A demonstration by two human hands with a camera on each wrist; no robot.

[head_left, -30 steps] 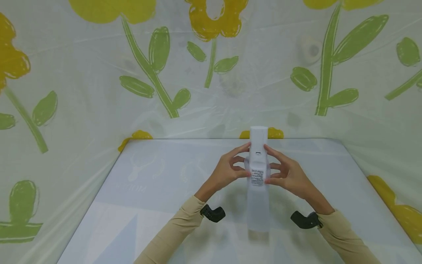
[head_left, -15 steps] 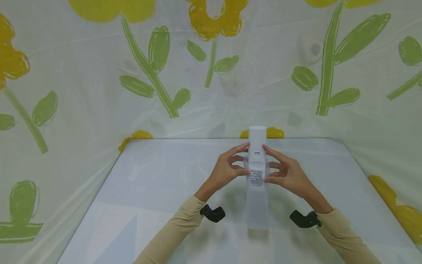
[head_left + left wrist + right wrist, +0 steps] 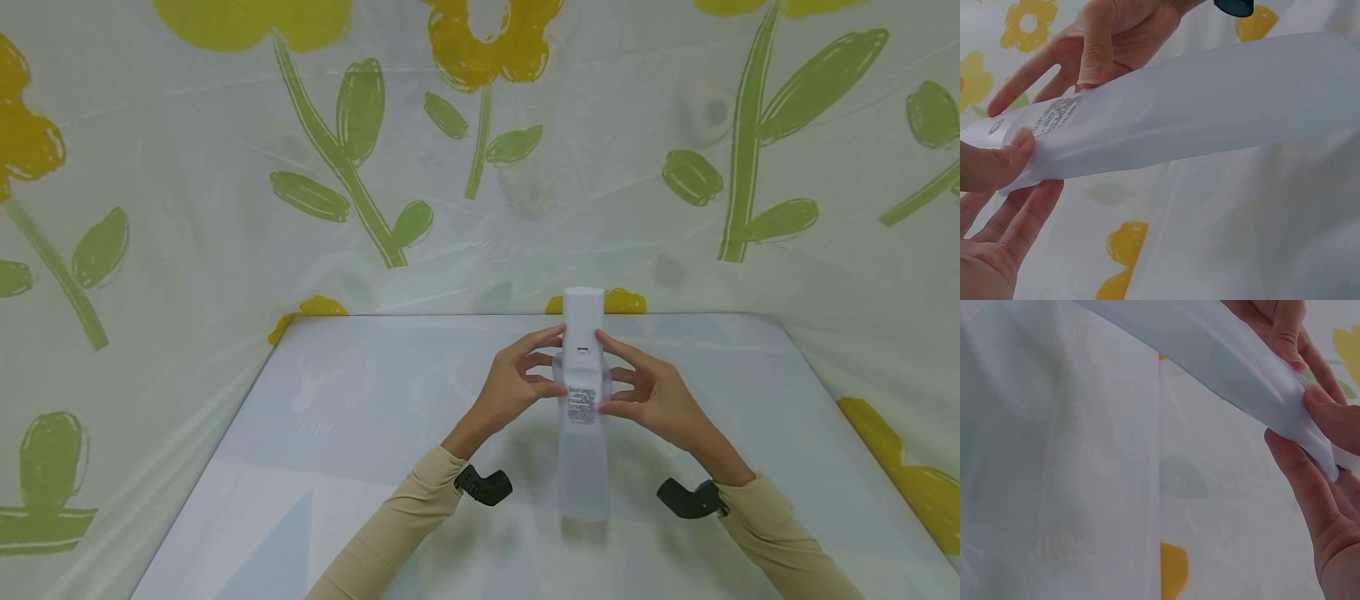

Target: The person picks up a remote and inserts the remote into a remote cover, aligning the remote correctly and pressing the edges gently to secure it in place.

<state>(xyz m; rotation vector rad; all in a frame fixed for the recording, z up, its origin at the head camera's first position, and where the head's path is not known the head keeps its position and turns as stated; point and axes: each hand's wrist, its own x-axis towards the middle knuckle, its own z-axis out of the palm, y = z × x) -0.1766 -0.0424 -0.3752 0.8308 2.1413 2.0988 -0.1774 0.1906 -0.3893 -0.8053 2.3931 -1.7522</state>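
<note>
In the head view a long white plastic device (image 3: 584, 467) is held up above the table, its kind unclear. It has a printed label (image 3: 581, 405) and a small slot (image 3: 582, 350), and a rounded translucent edge shows behind its middle. My left hand (image 3: 516, 379) grips the left side, thumb near the label and fingers higher up and behind. From the right, my right hand (image 3: 657, 398) pinches it in the same way. The left wrist view shows the label and the smooth, wide lower part (image 3: 1229, 100). In the right wrist view the right thumb (image 3: 1335, 422) presses on its side.
A pale table with faint printed patterns (image 3: 300, 417) lies beneath the hands. Behind and beside it hangs a flower-print curtain (image 3: 570, 233). Each wrist carries a black camera mount (image 3: 486, 486) just below the hand.
The white device has shifted slightly left, and its lower end sits a little higher, with less of its bottom face showing. Both hands keep their grip; the right one drifts slightly left.
</note>
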